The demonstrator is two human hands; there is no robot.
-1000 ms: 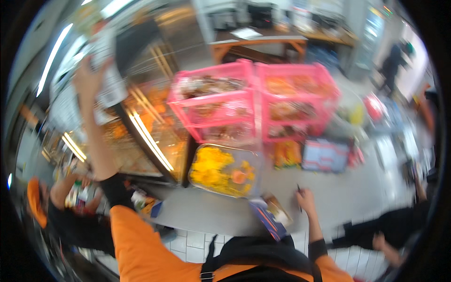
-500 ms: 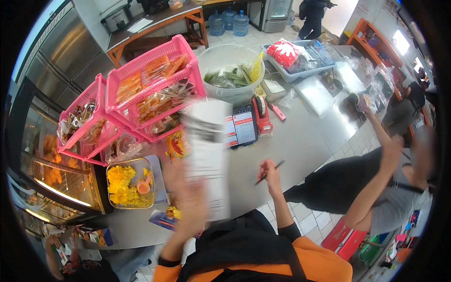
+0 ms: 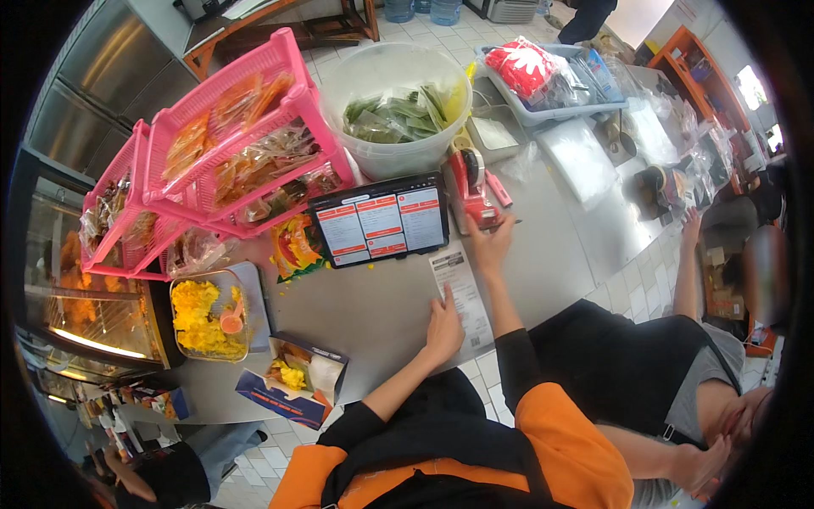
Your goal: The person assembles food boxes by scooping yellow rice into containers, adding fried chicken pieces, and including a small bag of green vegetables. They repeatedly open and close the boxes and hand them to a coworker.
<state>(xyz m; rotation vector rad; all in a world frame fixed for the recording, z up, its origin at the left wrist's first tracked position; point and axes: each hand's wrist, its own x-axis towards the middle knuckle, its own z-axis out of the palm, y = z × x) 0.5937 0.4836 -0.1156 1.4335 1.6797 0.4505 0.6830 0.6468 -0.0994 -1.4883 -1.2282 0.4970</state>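
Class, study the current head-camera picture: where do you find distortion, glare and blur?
All in the head view: the table's front edge bows, and black fills the picture's corners; a light strip at left glows brightly; the table's right end shows glare; the left hand and right hand look fairly sharp, but the receipt's finest print is soft.

My grey metal worktop (image 3: 339, 299) carries a receipt (image 3: 465, 297), a tablet (image 3: 381, 220), an open box (image 3: 280, 400), pink baskets (image 3: 303, 102) and a tub (image 3: 392, 159).
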